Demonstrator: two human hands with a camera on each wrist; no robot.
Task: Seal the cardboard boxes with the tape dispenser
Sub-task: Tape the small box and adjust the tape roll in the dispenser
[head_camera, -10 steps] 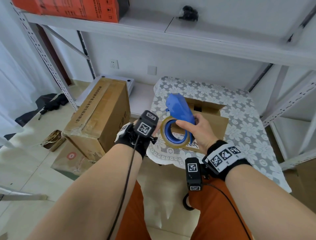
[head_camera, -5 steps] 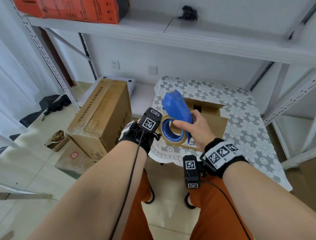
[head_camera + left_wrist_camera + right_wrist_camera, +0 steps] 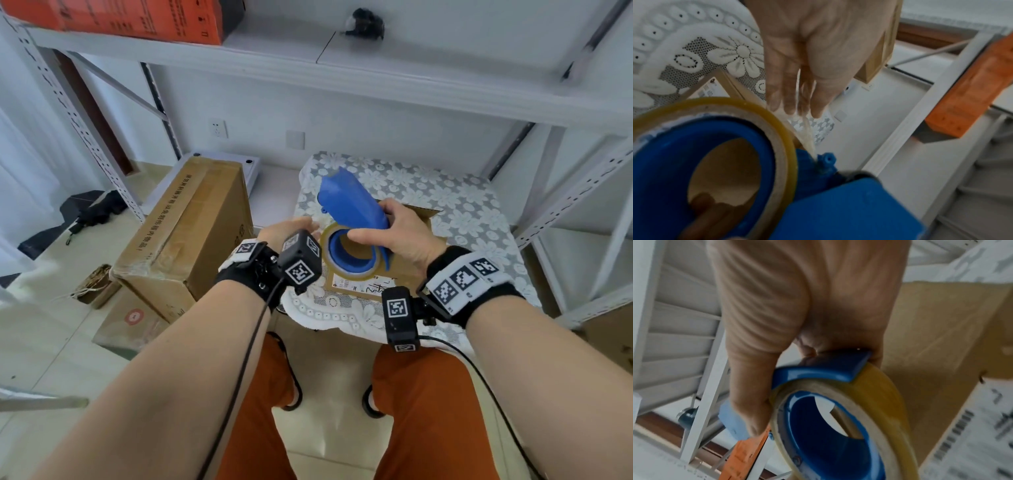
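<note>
My right hand [image 3: 400, 236] grips the blue tape dispenser [image 3: 349, 205] by its curved handle, thumb across the front. The tan tape roll [image 3: 326, 245] hangs below the handle. The dispenser is held in the air above a small cardboard box [image 3: 407, 274] on the table. My left hand [image 3: 287, 229] is at the left of the roll. In the left wrist view a thin strip of tape [image 3: 807, 136] runs from the dispenser [image 3: 849, 203] up into my left fingertips [image 3: 789, 104], which pinch its end. In the right wrist view the roll [image 3: 885, 394] sits under my right hand [image 3: 797, 305].
The small box sits on a table with a white lace cloth [image 3: 462, 212]. A large sealed cardboard box [image 3: 191, 233] stands on the floor to the left. A metal shelf [image 3: 411, 78] with an orange box [image 3: 137, 17] runs overhead, and rack uprights [image 3: 575, 198] stand at the right.
My left hand has moved in to the left side of the roll and taken the tape end. The dispenser stays in my right hand, held a little higher.
</note>
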